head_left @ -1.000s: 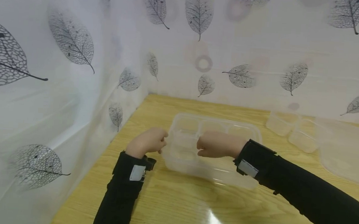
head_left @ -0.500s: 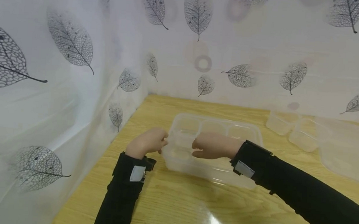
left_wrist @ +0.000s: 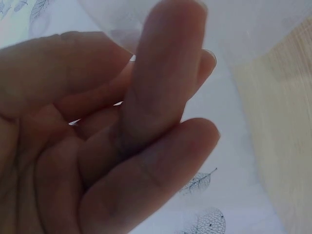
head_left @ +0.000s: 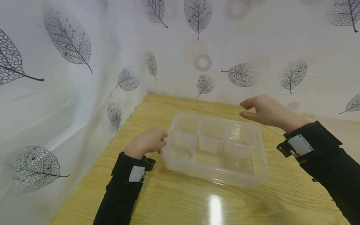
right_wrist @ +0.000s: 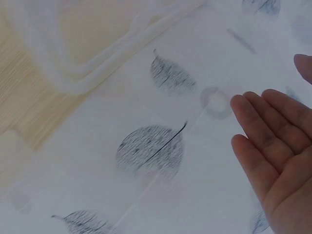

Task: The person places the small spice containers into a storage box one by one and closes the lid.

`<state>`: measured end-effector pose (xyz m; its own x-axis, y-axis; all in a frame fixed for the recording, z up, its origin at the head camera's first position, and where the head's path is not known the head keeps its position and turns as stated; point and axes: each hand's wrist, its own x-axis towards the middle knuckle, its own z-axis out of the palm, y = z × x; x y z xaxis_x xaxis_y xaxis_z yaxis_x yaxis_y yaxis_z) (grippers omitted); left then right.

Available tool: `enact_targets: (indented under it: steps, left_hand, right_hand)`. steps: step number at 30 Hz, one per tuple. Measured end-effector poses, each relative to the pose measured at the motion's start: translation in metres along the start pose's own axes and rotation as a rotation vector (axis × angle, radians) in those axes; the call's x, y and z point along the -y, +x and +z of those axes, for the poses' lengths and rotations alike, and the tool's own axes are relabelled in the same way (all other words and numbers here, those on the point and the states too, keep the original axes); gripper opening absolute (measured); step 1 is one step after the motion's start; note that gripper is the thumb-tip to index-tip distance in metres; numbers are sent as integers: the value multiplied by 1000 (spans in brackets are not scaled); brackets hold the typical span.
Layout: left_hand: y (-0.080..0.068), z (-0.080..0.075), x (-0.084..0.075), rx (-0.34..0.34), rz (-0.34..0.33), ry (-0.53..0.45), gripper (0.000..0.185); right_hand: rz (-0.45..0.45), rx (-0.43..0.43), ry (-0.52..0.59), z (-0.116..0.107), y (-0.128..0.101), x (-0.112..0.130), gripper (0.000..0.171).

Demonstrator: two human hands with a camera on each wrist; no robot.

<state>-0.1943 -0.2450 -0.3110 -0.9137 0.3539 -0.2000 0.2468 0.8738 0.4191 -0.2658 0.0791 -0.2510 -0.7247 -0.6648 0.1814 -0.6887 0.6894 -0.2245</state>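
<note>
While left hand [head_left: 145, 142] pinches box [head_left: 213, 175] at left | right hand [head_left: 268, 112] loose | near far corner

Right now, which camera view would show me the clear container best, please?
The head view: it shows nearly the whole clear container from above, inside and rim, with the left hand at its left edge. The left wrist view shows only a hazy part behind that hand; the right wrist view, a blurred corner at upper left.

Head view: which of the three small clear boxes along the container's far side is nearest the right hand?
The rightmost box, just below the right hand in the image; the middle box and leftmost box sit farther left.
</note>
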Motion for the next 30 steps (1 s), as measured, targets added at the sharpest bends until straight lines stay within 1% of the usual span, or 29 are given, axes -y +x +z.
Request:
enact_targets:
  steps: [2,4,6,10,13,16,19,23,27,30]
  left_hand:
    - [2,0,0,-1,11,8,11]
    - [3,1,-1,-1,19,5,13]
    - [5,1,-1,-1,31,0,17]
    - [5,1,0,-1,46,-22,26]
    - [3,1,2,-3,41,-32,28]
    - [1,1,2,-2,22,-33,26]
    - [0,1,2,-6,13,-25,25]
    - [-1,2,2,-10,19,-19,25]
    - [-1,2,2,-10,18,2,23]
    - [1,3,1,-11,24,9,21]
  right_hand:
    - [125,5,-37,-6,-9,-25,43]
    - [224,13,-56,-6,-20,-49,52]
    - [297,31,-63,-5,-32,-73,60]
    - [387,35,-39,4,-51,-111,73]
    - [424,9,-26,13,-60,-131,83]
    - [448,-9,-17,21,-65,-148,89]
    - [468,2,-9,27,-68,-160,94]
    - [487,38,4,32,-68,-171,101]
    - [494,70,15,36,-63,-177,105]
    - [509,61,15,39,-61,-184,105]
